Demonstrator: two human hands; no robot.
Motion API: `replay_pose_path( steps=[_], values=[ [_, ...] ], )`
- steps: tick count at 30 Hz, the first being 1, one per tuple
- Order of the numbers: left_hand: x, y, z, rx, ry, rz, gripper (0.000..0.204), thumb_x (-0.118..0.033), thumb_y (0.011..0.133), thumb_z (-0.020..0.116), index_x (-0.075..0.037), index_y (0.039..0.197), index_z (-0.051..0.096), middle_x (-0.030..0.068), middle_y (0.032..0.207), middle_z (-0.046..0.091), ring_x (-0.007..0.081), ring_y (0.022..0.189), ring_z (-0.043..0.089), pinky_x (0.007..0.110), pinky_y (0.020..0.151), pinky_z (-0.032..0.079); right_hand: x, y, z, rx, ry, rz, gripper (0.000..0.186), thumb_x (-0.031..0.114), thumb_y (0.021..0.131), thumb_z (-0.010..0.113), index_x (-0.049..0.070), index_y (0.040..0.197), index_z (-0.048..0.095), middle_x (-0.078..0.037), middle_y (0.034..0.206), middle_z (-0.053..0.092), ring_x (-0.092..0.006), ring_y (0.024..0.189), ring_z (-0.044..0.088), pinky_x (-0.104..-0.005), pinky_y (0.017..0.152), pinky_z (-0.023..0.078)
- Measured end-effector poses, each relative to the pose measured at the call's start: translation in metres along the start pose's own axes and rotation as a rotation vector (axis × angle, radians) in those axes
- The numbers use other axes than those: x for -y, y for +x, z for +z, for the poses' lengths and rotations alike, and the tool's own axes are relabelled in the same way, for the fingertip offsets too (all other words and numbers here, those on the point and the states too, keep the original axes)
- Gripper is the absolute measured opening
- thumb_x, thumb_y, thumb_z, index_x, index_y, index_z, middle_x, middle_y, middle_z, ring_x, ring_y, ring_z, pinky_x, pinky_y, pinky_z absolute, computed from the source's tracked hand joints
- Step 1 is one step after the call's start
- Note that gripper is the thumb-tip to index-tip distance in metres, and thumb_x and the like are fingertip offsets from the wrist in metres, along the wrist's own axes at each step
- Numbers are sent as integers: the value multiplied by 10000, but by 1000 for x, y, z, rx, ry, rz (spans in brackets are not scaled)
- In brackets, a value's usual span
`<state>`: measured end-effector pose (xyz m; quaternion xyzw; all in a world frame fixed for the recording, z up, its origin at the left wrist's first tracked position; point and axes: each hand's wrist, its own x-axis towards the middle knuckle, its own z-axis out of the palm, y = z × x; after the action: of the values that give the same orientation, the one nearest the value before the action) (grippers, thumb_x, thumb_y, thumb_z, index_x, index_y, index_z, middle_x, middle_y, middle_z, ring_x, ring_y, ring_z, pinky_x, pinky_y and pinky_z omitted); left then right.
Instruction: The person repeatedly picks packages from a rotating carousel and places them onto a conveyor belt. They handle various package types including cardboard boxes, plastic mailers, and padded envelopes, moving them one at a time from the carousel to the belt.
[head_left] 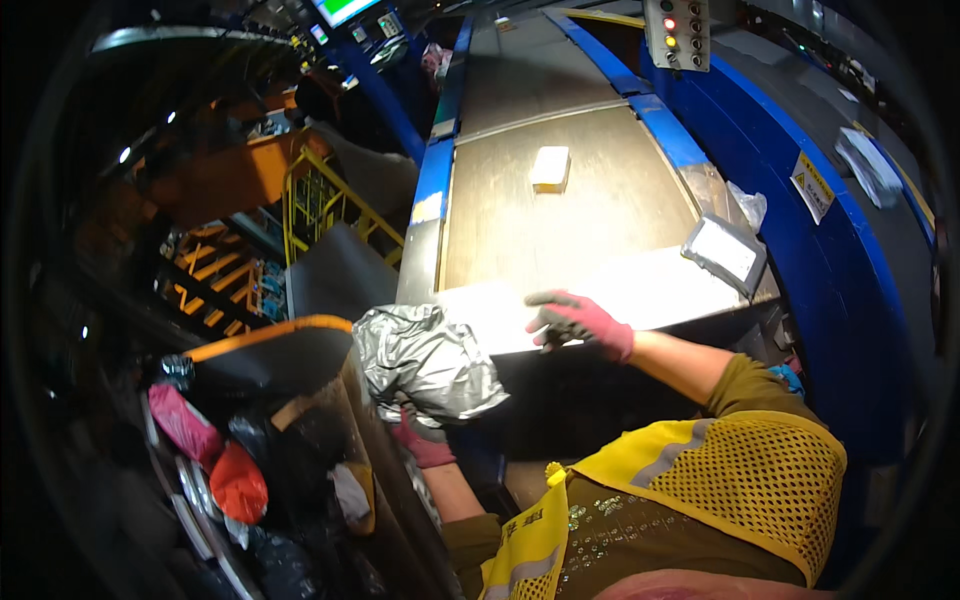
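My left hand [424,442], in a pink glove with dark grey fingers, grips the lower edge of a crumpled silver-grey plastic mailer bag [430,360]. The bag hangs at the near left corner of the belt, beside the rim of a bin; what it contains is hidden. My right hand [582,325], gloved alike, hovers over the belt's brightly lit near end with fingers apart and nothing in them. Farther up the belt [500,230] lies a small white box [551,168]. A dark grey parcel with a white label [724,252] rests at the belt's right near corner.
To my left, an orange-rimmed bin [270,338] holds several bags, among them a pink package [186,424] and a red bag [238,484]. Blue side rails [432,180] flank the belt. A control box [679,35] stands at the far right, near another conveyor carrying a package [868,166].
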<state>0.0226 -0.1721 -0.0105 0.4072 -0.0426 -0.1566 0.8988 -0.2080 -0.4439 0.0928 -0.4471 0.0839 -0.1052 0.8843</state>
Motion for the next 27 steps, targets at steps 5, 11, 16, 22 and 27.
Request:
replay_pose_path(
  steps=[5,11,16,22,27],
  values=[
    [18,82,5,-425,1004,207,632,-247,768,719,2,1287,460,159,1176,574,286,1022,571,400,871,478,140,8,-136,-241,-388,-426,549,260,927,556,86,1397,328,-133,1103,602,-200,893,638,-319,813,520],
    [16,58,101,-854,1837,511,851,-298,750,743,-9,1405,283,234,1371,374,402,1245,396,488,1051,317,310,55,-300,-1548,-1258,-907,1014,472,718,746,72,1452,171,-230,1397,322,-358,1283,349,-432,1015,359],
    [110,49,233,216,1160,770,844,-124,744,727,33,1411,233,195,1466,261,319,1356,256,433,1122,202,391,74,-378,-1755,-1280,-592,1256,664,615,714,83,1477,8,-297,1479,135,-436,1360,195,-450,1084,255],
    [218,96,351,568,1439,413,977,-369,691,783,-102,1447,226,242,1483,180,404,1376,155,483,1109,189,421,85,-429,-1070,-1026,-690,964,509,672,760,38,1391,323,-190,1362,430,-295,1237,447,-366,1001,376],
    [288,166,415,667,1954,137,1081,-650,652,681,-170,1470,163,269,1509,59,507,1371,47,622,1066,167,414,100,-452,-1353,-1030,-1046,824,446,636,808,-12,1243,491,-183,1206,565,-293,1126,546,-384,920,441]
  ],
)
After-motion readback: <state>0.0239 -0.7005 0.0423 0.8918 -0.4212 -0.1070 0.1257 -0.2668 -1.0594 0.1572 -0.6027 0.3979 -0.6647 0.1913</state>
